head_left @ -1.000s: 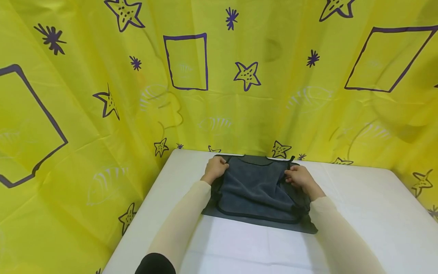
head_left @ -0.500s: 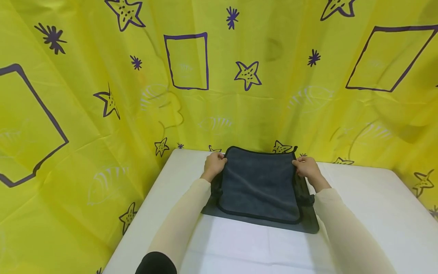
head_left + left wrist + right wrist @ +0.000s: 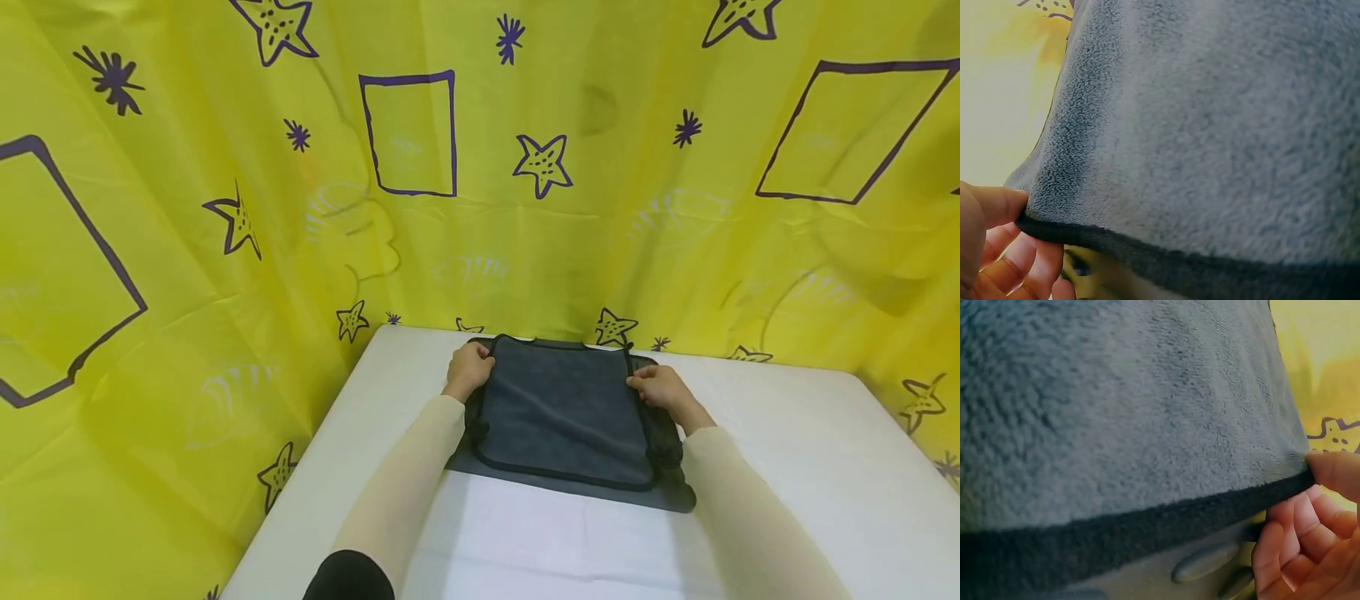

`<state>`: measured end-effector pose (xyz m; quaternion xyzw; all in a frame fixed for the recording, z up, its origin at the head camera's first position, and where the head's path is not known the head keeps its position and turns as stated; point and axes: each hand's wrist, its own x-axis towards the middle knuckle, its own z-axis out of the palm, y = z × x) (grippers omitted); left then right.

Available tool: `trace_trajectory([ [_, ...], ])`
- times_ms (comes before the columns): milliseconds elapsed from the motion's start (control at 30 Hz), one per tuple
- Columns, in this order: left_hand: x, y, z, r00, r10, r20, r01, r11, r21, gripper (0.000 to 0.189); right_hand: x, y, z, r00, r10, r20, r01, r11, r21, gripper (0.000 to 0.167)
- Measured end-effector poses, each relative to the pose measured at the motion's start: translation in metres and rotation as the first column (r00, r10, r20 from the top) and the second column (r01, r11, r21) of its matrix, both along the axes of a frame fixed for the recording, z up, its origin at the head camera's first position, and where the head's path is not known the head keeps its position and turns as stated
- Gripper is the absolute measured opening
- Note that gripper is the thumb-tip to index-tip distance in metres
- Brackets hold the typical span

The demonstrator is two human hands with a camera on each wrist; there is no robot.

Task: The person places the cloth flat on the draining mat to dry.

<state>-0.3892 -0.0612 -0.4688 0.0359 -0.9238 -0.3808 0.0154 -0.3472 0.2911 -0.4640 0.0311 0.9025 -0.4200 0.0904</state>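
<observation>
A dark blue-grey plush cloth [image 3: 562,408] with black edging, like a small towel, is spread between both hands in the head view. My left hand [image 3: 468,371] pinches its left edge near the far corner; the left wrist view shows thumb and fingers gripping the black trim. On the other side my right hand [image 3: 663,390] pinches the right edge near its far corner, with the thumb on top in the right wrist view. Below the cloth lies a dark grey flat piece [image 3: 671,498], mostly hidden. Dark bunched material [image 3: 663,450] shows at the right side of the cloth.
A white table [image 3: 780,467] carries the dark piece near its far edge. A yellow curtain [image 3: 480,233] with starfish drawings hangs behind and to the left. Grey oval shapes [image 3: 1205,561] show under the cloth's edge in the right wrist view.
The cloth's far edge was slack, then lifted and stretched flat half a second ago. Now it is lower, and both hands have come down, the right one also slightly inward.
</observation>
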Motion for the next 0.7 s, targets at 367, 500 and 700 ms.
trace_trajectory([
  [367,0.000,0.002,0.002,1.000,-0.010,0.008,0.010,0.999,-0.030,0.026,0.003,0.003,0.006,1.000,-0.003,0.003,0.003,1.000,0.016,0.024],
  [500,0.002,0.000,-0.004,0.998,-0.067,0.005,0.067,0.997,-0.045,0.034,0.006,0.003,0.005,0.997,0.052,0.058,-0.054,0.998,0.035,0.021],
  [700,0.008,-0.010,-0.007,0.992,-0.124,0.005,0.124,0.992,-0.003,0.046,0.022,0.007,0.008,0.990,0.091,0.105,-0.094,0.995,0.027,0.029],
])
